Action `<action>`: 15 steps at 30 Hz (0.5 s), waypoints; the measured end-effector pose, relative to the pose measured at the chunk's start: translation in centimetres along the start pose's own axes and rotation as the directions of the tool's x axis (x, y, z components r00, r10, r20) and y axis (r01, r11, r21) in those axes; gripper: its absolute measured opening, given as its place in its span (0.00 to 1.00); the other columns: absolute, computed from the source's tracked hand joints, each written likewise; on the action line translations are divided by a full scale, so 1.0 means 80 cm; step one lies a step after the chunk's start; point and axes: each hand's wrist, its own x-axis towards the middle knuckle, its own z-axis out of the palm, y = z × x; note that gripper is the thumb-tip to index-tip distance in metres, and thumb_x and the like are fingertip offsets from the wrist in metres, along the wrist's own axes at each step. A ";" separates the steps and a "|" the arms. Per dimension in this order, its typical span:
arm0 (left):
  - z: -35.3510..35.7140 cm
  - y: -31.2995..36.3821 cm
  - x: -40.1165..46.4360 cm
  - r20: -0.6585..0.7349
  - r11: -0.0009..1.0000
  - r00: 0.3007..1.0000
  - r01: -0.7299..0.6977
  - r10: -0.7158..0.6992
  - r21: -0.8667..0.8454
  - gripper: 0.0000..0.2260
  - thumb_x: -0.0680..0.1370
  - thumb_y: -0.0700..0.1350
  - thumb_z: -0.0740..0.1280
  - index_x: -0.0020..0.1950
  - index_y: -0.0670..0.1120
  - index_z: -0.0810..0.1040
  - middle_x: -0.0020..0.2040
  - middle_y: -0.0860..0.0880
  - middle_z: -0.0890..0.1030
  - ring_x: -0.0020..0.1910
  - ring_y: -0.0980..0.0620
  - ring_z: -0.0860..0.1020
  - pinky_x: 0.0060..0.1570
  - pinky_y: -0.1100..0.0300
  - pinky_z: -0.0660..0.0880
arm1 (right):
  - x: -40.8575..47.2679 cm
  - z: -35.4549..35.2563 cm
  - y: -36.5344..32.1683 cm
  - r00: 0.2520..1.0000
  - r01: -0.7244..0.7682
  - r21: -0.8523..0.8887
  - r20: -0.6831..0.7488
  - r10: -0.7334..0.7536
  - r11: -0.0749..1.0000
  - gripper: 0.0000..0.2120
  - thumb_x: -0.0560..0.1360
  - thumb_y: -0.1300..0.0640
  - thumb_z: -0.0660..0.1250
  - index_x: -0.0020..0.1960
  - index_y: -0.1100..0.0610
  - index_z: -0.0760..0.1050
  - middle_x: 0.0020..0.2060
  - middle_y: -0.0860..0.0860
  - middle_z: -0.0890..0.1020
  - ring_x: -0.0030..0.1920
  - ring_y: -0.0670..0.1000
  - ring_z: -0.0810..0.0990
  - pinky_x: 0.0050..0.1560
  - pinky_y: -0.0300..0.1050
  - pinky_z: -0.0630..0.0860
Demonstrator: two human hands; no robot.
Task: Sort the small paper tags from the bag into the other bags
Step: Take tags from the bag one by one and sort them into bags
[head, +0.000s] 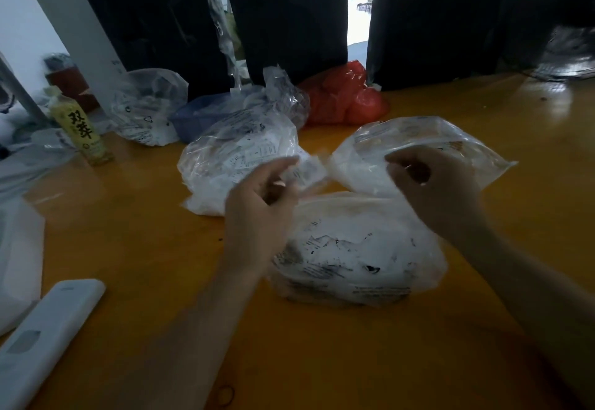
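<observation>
Three clear plastic bags of small white paper tags lie on the yellow table [322, 361]: a near bag [357, 255], a left bag [235, 158] and a right bag [415, 148]. My left hand [257, 206] hovers between the near and left bags and pinches small paper tags [309, 171] in its fingertips. My right hand [441, 184] is raised over the right bag with fingers curled; whether it holds a tag is blurred.
Another clear bag [145, 106] and a blue tub [199, 116] sit further back, beside a red bag [347, 97]. A yellow bottle [80, 129] stands at the left. A white remote [45, 342] lies near the front left. Black sacks [289, 16] line the back.
</observation>
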 end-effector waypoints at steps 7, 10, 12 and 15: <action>-0.049 -0.042 0.109 -0.155 0.826 0.987 0.064 0.029 0.561 0.11 0.80 0.37 0.69 0.60 0.44 0.86 0.59 0.45 0.86 0.55 0.48 0.83 0.59 0.55 0.78 | 0.027 -0.013 0.061 0.987 -0.081 -0.499 0.078 0.138 0.863 0.14 0.82 0.54 0.66 0.65 0.55 0.80 0.67 0.59 0.78 0.69 0.61 0.71 0.72 0.55 0.61; -0.038 -0.052 0.128 -0.046 0.785 0.996 0.086 -0.074 0.613 0.11 0.82 0.40 0.68 0.61 0.46 0.86 0.62 0.46 0.85 0.61 0.47 0.82 0.61 0.58 0.73 | 0.030 -0.006 0.068 0.978 -0.023 -0.607 0.151 0.144 0.794 0.17 0.83 0.48 0.62 0.69 0.53 0.77 0.69 0.58 0.76 0.70 0.59 0.70 0.72 0.54 0.61; -0.028 -0.056 0.139 0.072 0.729 0.989 0.047 -0.132 0.683 0.13 0.84 0.43 0.64 0.65 0.51 0.84 0.68 0.48 0.82 0.67 0.43 0.76 0.65 0.50 0.71 | 0.032 -0.005 0.073 0.964 -0.025 -0.653 0.185 0.192 0.757 0.20 0.83 0.45 0.60 0.72 0.50 0.74 0.71 0.56 0.74 0.71 0.60 0.68 0.72 0.56 0.63; -0.016 -0.052 0.149 0.184 0.599 0.952 0.000 -0.245 0.801 0.16 0.86 0.48 0.58 0.68 0.62 0.80 0.78 0.51 0.68 0.75 0.38 0.61 0.67 0.42 0.61 | 0.030 -0.003 0.079 0.936 -0.048 -0.668 0.229 0.266 0.743 0.21 0.83 0.42 0.61 0.73 0.46 0.73 0.73 0.55 0.71 0.72 0.63 0.64 0.70 0.60 0.62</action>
